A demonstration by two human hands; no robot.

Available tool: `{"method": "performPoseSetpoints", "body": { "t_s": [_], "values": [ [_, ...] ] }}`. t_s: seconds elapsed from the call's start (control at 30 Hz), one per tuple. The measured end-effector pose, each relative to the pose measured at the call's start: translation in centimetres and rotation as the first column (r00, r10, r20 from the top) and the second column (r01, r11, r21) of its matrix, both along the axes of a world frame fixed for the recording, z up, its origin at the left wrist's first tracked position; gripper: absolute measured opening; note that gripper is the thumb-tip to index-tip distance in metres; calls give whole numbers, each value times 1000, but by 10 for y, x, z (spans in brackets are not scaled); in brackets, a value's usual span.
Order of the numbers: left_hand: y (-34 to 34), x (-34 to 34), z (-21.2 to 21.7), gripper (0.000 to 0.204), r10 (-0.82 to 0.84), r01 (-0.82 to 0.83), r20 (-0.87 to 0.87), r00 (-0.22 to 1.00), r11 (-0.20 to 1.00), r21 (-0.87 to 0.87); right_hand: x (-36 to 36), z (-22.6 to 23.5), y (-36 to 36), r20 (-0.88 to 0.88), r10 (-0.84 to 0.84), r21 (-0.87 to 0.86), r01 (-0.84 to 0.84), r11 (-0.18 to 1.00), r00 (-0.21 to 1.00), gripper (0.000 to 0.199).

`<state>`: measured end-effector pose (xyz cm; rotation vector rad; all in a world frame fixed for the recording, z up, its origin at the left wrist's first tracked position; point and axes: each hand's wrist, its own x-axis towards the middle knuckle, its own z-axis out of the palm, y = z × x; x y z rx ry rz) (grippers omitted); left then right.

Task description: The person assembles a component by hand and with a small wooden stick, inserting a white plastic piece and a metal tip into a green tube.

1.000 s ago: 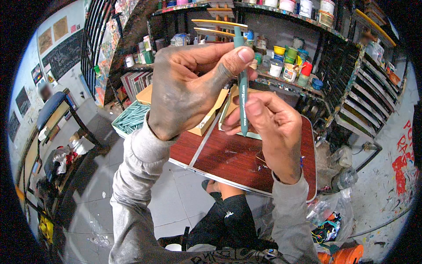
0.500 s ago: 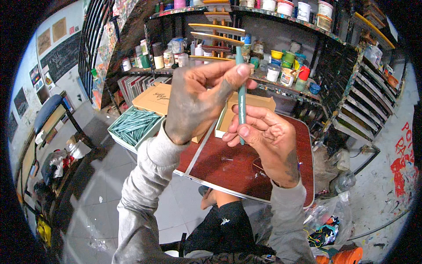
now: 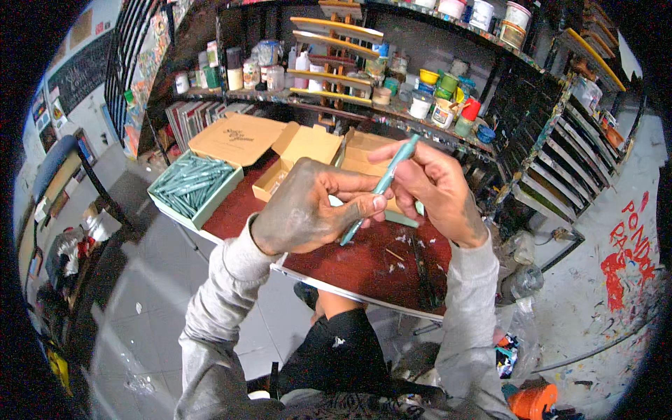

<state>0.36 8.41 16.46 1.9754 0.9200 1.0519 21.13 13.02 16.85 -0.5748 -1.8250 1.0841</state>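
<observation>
Above the dark red tabletop [image 3: 364, 269], both hands grip one slim teal plastic pen [image 3: 379, 190], held slanted in the air. The left hand [image 3: 308, 213] pinches its lower half; the right hand [image 3: 434, 185] closes around the upper part. Steady, opposed grips near the middle would likely keep the barrel from bending or slipping.
</observation>
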Motion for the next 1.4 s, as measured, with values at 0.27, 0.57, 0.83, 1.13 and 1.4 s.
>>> {"method": "performPoseSetpoints", "body": {
  "t_s": [0.27, 0.57, 0.83, 1.13, 1.4],
  "values": [
    [-4, -22, -49, 25, -127, 174, 240, 962, 967, -184, -12, -24, -12, -314, 42, -216, -115, 970, 948, 28],
    [-14, -47, -58, 28, -97, 129, 340, 935, 989, -72, -37, -42, -24, -420, -57, -247, -54, 968, 906, 28],
    [-21, -69, -50, 28, 120, -127, 240, 963, 992, 15, -37, -59, -28, -361, -49, -329, -78, 941, 931, 41],
    [-11, -77, -56, 28, 47, -69, 482, 875, 997, 29, -45, -58, -33, -301, 8, -269, -93, 959, 954, 53],
    [17, -87, -51, 31, 40, -97, 608, 793, 993, 62, -61, -73, -43, -174, 39, -212, -76, 974, 984, 47]
  ]
}}
